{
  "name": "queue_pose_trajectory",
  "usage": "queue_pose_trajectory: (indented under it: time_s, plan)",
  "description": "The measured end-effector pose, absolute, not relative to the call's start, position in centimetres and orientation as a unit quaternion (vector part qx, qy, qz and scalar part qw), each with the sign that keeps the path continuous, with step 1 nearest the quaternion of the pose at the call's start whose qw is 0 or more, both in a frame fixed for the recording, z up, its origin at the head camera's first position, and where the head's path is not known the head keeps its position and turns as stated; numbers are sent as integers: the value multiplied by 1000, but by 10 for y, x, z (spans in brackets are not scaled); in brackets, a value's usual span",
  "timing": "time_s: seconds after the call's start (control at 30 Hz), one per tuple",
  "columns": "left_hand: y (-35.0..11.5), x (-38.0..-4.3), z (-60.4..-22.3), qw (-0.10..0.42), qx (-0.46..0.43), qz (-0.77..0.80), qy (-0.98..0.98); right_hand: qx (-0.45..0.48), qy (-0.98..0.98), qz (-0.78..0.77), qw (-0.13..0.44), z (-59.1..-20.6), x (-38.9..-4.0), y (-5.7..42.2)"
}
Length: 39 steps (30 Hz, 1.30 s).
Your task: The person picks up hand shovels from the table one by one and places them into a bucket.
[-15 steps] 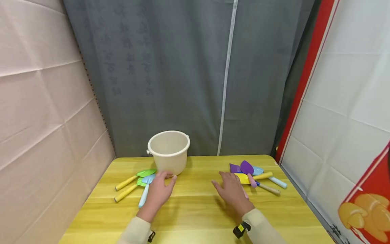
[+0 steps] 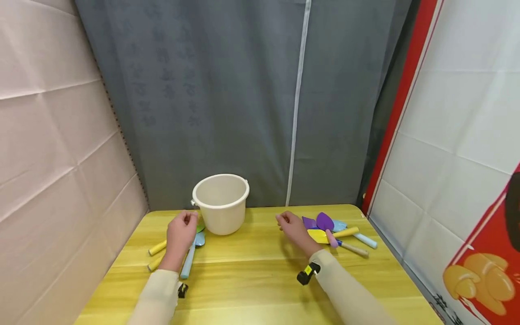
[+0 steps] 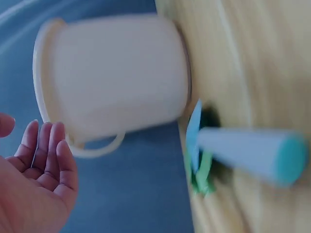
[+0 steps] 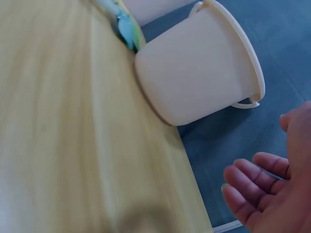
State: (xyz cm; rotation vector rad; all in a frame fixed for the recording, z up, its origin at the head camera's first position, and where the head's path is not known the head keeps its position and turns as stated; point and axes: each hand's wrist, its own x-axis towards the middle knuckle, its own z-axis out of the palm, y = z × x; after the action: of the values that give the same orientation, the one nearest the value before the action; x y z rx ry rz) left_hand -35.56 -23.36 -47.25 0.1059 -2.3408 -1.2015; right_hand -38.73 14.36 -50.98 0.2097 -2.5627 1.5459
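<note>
A white bucket (image 2: 223,219) stands upright at the back of the table. My left hand (image 2: 180,237) hovers to its left with loosely bent fingers, holding nothing. Under and beside that hand lie a light-blue toy shovel (image 2: 188,258) and green ones with yellow handles (image 2: 156,248), partly hidden by the hand and forearm. In the left wrist view the fingers appear before the bucket wall (image 3: 116,73). Raised over the table, my right hand (image 2: 294,229) is just left of a pile with a purple shovel (image 2: 325,221) and a yellow shovel (image 2: 318,236); its relaxed fingers (image 4: 248,184) hold nothing.
More tools lie in the right pile, among them a light-blue handle (image 2: 365,240) and a beige handle (image 2: 354,249). A grey curtain (image 2: 227,99) hangs behind the wooden table (image 2: 243,289). White panels (image 2: 447,135) flank it, with a red strip at right.
My left hand has moved left and up, away from the bucket's front. The right hand has shifted slightly up and left, and its fingers have drawn closer together. The bucket and shovels stay in place.
</note>
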Motion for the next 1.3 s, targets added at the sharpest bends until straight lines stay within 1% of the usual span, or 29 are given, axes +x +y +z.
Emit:
queue_pose_trajectory:
  time_s: [0.07,0.17,0.43,0.6,0.83,1.03,1.1,1.2,1.3]
  plan:
    - [-242,-365,-468,272,42,-423,-863,69,-842,532,61,-505,-395,139]
    - [-250,-379,-459,279,42,-417,-864,71,-832,548,49,-499,-406,133]
    - [-269,-407,-441,262,58,-403,-875,64,-805,589,14,-491,-436,114]
    - [-273,-428,-433,235,60,-406,-881,58,-792,607,10,-481,-455,104]
    - [-280,-450,-423,190,70,-398,-895,42,-783,620,-33,-458,-470,75]
    - [-278,-463,-423,121,82,-413,-899,8,-771,636,-22,-447,-477,54]
    - [-277,-465,-425,101,93,-424,-895,-5,-760,649,-28,-446,-477,47]
    - [-273,-469,-427,90,102,-441,-887,-16,-736,676,-35,-445,-476,37]
    - [-268,-476,-429,100,105,-464,-874,-19,-713,700,-32,-439,-475,30]
